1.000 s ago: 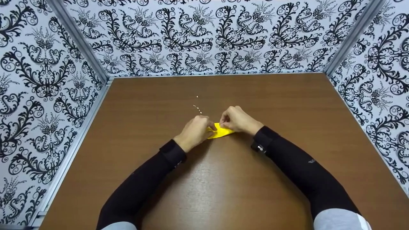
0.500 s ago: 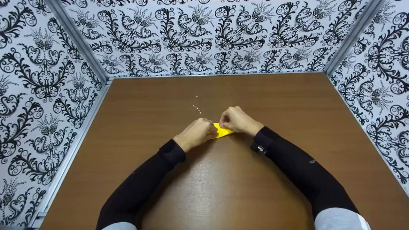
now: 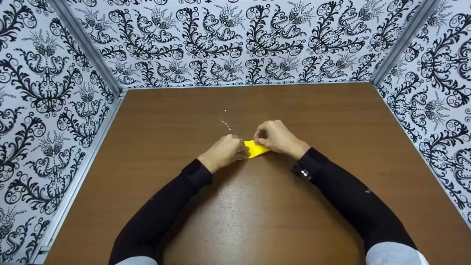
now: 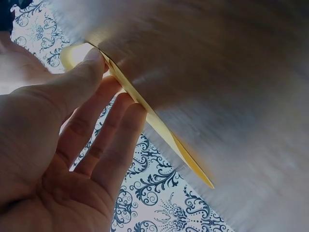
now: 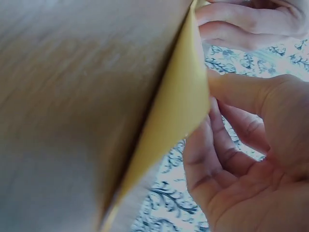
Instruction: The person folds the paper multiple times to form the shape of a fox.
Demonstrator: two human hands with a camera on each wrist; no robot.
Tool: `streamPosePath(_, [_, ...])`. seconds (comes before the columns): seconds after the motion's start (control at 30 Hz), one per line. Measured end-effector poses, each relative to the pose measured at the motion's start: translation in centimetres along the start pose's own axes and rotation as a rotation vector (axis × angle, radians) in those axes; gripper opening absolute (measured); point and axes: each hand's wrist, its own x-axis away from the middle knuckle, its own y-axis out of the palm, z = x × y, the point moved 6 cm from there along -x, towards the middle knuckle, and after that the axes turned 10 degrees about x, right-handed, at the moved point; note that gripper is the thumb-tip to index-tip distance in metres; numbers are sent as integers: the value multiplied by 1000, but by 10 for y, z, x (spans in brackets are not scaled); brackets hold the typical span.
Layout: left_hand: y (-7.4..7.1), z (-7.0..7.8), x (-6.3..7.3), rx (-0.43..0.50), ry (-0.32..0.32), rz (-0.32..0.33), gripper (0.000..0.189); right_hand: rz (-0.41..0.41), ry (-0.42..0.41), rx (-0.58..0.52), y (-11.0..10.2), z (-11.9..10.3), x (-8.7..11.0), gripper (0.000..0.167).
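Note:
A piece of folded yellow paper (image 3: 255,149) lies on the brown table between the two hands. My left hand (image 3: 226,150) pinches its left end; in the left wrist view the thumb presses the paper (image 4: 166,133) while the other fingers lie along its long edge. My right hand (image 3: 280,138) pinches the far edge near the right end between thumb and fingertips. Seen from the right wrist, a paper flap (image 5: 178,96) stands slanted up from the table, and the fingers of my right hand (image 5: 251,145) meet at its edge. The parts under the fingers are hidden.
Several small white specks (image 3: 225,125) lie on the table (image 3: 235,213) beyond the left hand. Walls with black-and-white scroll patterns (image 3: 220,40) enclose the table at the back and both sides, with grey metal posts (image 3: 399,40) in the corners.
The left thumb and fingers have drawn together on the paper's left end. The right hand stays at the far edge, its wrist slightly farther right. The head view has shifted a little.

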Motion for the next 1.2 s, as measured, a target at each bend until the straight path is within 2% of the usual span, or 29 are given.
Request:
streamPosePath(0.13, [-2,2,1,-21,28,20,8,46,-63,51,-7,-11,10,3])
streamPosePath(0.23, [-4,2,1,-19,35,31,8,24,-87,69,-3,-18,16,5])
streamPosePath(0.47, [-4,1,0,-8,24,20,7,-43,-67,62,12,-18,21,9])
streamPosePath(0.77, [-3,0,-2,0,27,13,7,-116,41,30,18,-13,16,7])
streamPosePath(1.2, [-3,-2,3,15,12,-10,12,-180,119,-10,18,1,19,11])
